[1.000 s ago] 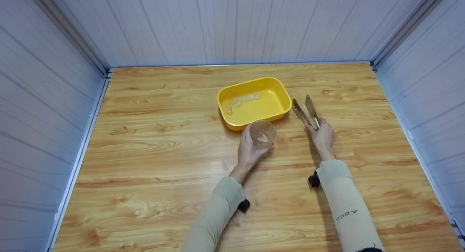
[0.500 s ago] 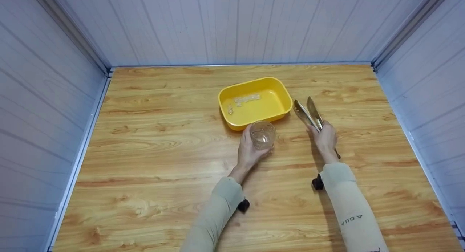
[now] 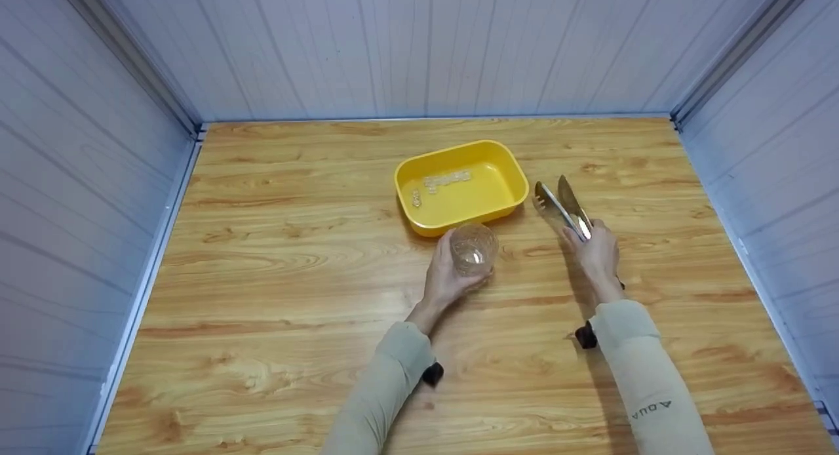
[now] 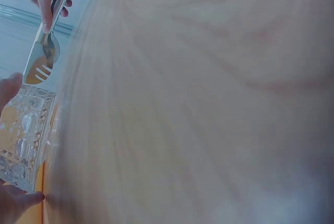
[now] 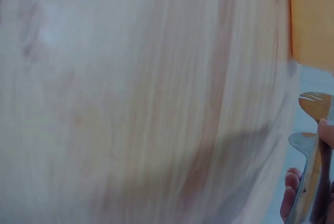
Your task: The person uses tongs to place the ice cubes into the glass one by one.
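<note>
Serving tongs, metal: RH (right hand) grips both arms; heads spread apart, approx. R of yellow tub, near but not touching. Chg. vs. 1 s ago: RH + tongs shifted R, slightly back twd. the person, i.e. away from tub. LH (left hand) holds glass tumbler round its side, just in front of tub; tumbler also eased slightly twd. the person. Net effect on the work: tongs out of tub, no load visible between heads; clear cubes lie in tub, same layout.

View diff.: R wrist cam shows head types, one slotted head, one solid head; hard to read in head cam. L wrist cam adds tumbler's embossed side. Only head cam shows cubes. Tumbler contents: cannot confirm, glass pattern obscures.
</note>
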The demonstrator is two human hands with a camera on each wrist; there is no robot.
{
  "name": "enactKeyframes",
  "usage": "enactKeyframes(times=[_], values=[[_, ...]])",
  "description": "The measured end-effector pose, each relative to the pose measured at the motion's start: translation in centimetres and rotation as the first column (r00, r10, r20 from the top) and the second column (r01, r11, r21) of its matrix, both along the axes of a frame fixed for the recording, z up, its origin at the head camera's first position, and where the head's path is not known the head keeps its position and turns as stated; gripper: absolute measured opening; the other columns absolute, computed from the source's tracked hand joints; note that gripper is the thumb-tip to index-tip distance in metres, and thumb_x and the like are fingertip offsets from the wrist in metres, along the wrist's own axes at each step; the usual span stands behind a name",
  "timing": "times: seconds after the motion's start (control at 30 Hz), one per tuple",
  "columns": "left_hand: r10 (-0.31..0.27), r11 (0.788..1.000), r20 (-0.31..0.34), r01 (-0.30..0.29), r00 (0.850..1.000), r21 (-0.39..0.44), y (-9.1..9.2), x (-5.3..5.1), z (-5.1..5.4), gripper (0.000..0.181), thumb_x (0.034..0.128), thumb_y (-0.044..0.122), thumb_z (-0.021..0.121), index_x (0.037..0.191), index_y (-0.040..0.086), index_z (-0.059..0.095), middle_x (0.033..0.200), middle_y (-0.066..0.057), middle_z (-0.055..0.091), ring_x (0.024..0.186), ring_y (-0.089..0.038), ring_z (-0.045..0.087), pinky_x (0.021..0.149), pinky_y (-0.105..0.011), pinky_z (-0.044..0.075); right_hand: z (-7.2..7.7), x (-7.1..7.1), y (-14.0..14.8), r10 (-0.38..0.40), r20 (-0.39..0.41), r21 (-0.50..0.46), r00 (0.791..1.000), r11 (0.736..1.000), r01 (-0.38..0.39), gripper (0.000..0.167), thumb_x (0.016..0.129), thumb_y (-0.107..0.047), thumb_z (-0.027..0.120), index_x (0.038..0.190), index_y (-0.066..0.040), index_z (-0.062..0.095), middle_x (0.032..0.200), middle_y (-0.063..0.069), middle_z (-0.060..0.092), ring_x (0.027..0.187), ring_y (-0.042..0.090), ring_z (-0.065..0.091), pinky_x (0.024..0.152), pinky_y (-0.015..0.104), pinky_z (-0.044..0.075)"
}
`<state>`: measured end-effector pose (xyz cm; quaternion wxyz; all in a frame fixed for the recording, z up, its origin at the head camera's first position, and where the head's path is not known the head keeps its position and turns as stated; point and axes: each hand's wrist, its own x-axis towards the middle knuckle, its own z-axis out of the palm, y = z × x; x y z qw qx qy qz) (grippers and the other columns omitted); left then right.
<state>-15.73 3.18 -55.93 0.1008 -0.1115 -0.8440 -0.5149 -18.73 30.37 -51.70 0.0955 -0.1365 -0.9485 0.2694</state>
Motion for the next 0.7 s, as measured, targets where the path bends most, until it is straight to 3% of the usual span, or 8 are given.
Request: enactKeyframes(times=[0.17, 0.47, 0.7], values=[[-0.044, 0.999, -0.005, 0.044, 0.999, 0.021, -0.4, 0.1, 0.0, 0.096, 0.0572, 0.032, 0.082, 0.131, 0.000, 0.029, 0.127, -0.010, 0.040, 0.117, -0.021, 0.040, 0.099, -0.032, 0.033, 0.6, 0.2, 0.3, 0.010, -0.034, 0.007, 0.999, 1.000, -0.010, 0.053, 0.082, -0.038, 0.059, 0.102, 0.010, 0.052, 0.080, 0.023, 0.056, 0.067, 0.034, 0.052, 0.054, 0.047, 0.041], [-0.073, 0.996, -0.002, 0.073, 0.997, 0.053, -1.0, 0.3, 0.0, 0.096, 0.0537, 0.028, 0.084, 0.129, 0.002, 0.032, 0.124, -0.009, 0.043, 0.115, -0.021, 0.042, 0.098, -0.033, 0.034, 1.9, 0.4, 0.5, 0.036, -0.141, 0.002, 0.989, 0.999, -0.036, 0.049, 0.081, -0.037, 0.061, 0.095, 0.009, 0.055, 0.075, 0.022, 0.056, 0.066, 0.036, 0.052, 0.055, 0.048, 0.040], [-0.115, 0.989, -0.009, 0.116, 0.993, 0.087, -1.6, 0.4, 0.0, 0.096, 0.0534, 0.030, 0.084, 0.129, 0.002, 0.032, 0.124, -0.008, 0.043, 0.114, -0.019, 0.042, 0.098, -0.031, 0.034, 3.5, 0.2, 0.2, 0.095, -0.177, 0.040, 0.980, 0.995, -0.089, 0.047, 0.080, -0.039, 0.061, 0.088, 0.007, 0.055, 0.066, 0.015, 0.051, 0.060, 0.031, 0.048, 0.050, 0.040, 0.037]])
